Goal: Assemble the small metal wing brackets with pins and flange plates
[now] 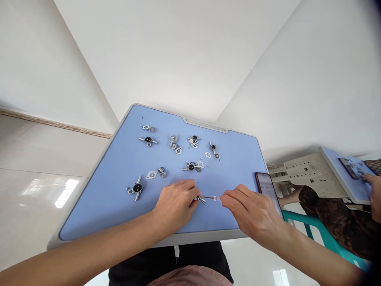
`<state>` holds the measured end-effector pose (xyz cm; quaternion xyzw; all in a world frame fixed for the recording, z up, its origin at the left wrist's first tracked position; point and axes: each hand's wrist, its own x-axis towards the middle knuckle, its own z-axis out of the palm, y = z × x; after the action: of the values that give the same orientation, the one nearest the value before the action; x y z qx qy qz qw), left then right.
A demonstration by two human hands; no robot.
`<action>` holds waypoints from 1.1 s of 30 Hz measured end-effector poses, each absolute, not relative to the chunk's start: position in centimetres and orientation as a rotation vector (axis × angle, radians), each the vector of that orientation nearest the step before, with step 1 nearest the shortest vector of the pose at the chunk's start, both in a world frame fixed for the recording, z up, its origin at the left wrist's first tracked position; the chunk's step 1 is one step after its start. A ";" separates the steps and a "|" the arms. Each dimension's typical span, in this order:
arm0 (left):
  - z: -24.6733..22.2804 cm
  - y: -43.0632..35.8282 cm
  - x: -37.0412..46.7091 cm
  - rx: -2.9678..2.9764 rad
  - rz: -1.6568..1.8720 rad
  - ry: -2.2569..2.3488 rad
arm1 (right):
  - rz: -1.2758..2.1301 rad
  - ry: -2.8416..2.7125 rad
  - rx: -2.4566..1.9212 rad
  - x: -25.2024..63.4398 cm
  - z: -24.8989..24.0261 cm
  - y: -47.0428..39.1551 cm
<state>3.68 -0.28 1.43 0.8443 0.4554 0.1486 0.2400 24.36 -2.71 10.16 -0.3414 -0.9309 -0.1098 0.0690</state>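
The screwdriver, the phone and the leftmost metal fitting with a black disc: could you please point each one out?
Screwdriver [217, 198]: head view, on the clear part just beyond the fingers.
Phone [268, 190]: head view, on its screen.
Leftmost metal fitting [137, 188]: head view, on its black disc.

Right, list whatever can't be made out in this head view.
- Metal part: mostly hidden by the left hand, so its grip is unclear.
- Screwdriver: handle mostly covered by the right hand; tip contact too small to tell.
- Phone: last digits too small and blurred.
- Tiny loose piece: too small to identify.
- Other person's hand: cut off by the right edge.
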 end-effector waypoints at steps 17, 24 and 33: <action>1.5 -0.2 3.6 2.314 0.403 1.232 | -0.265 -3.197 -1.085 22.6 11.1 -1.7; 1.6 0.0 3.6 2.275 0.307 1.224 | -0.326 -3.159 -1.295 22.4 9.8 -0.7; 1.9 0.0 3.5 2.254 0.252 1.223 | -0.258 -3.319 -1.212 22.4 11.0 -0.8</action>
<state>3.54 0.00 1.86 0.8401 0.4559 0.0938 0.2786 22.35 -0.82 11.04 -0.3353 -0.9180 -0.0714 -0.1991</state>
